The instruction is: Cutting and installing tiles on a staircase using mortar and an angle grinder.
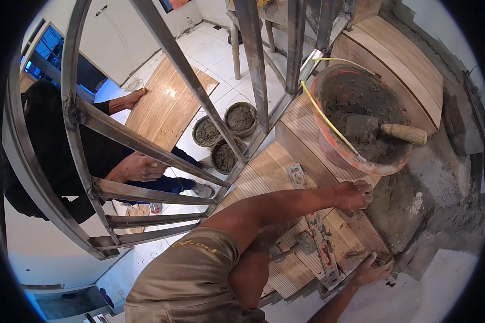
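My left arm reaches across the stairs, and my left hand (pixel 354 195) is closed with bent fingers at the far end of a wood-look tile (pixel 369 232). At its near corner, my right hand (pixel 373 270) grips the tile between thumb and fingers. The tile borders a patch of grey mortar (pixel 401 207). Left of both hands, a spirit level (pixel 322 245) with red parts lies along the ribbed wood-look step. Beside it is a flat metal tool (pixel 305 242) with a thin shank, partly hidden by my arm and leg.
A mortar bucket (pixel 328 134) with a wooden-handled trowel (pixel 401 132) stands on the step above. A metal railing (pixel 145 134) separates the stairs from the tiled floor. Beyond it, another person's hand (pixel 134 98) holds a wood-look tile (pixel 170 102) near three mortar buckets (pixel 240 117).
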Tool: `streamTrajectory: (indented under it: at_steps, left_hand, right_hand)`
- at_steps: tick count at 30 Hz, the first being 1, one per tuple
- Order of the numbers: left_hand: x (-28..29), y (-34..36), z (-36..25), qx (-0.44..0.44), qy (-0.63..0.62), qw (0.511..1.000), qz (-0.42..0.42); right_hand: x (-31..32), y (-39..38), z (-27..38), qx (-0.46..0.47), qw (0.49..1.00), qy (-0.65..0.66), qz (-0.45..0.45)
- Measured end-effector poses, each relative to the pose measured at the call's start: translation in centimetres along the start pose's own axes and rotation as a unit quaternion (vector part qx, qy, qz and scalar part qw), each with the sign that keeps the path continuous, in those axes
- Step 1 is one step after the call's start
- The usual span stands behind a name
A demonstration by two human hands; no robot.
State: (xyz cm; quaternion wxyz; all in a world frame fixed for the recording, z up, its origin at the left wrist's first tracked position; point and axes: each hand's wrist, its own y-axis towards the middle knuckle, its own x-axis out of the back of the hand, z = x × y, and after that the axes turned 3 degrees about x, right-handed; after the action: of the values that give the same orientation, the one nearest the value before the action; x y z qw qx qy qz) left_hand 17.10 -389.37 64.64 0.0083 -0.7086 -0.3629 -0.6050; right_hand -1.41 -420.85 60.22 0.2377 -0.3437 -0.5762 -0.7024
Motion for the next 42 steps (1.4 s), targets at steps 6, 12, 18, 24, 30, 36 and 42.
streamTrajectory:
  at_steps: [6,12,18,24,30,36,42]
  left_hand:
    - [-0.2,0.2,0.4,0.023,-0.045,0.996,0.076]
    - [-2.4,-1.0,2.1,0.105,-0.131,0.975,0.148]
    - [1.4,-0.5,1.0,0.053,-0.019,0.998,0.032]
    - [3.9,1.6,-0.6,0.06,0.002,0.994,0.094]
    - [3.2,1.1,0.0,0.062,0.009,0.992,0.113]
    - [3.5,1.2,-0.4,0.06,0.011,0.993,0.103]
    - [3.7,1.4,-0.7,0.072,0.008,0.993,0.097]
  right_hand:
    - [-4.6,-6.5,3.1,-0.644,0.464,0.595,0.125]
    - [-5.8,-2.9,6.8,-0.621,0.241,0.74,0.089]
    - [-4.7,0.6,9.1,-0.643,0.269,0.715,0.052]
    - [-5.5,-0.3,8.9,-0.663,0.277,0.695,0.026]
    - [-1.6,-6.7,7.8,-0.535,0.59,0.574,0.189]
    - [3.5,-10.5,7.7,-0.18,0.891,0.208,0.363]
    - [-2.5,-7.7,8.3,-0.455,0.725,0.456,0.245]
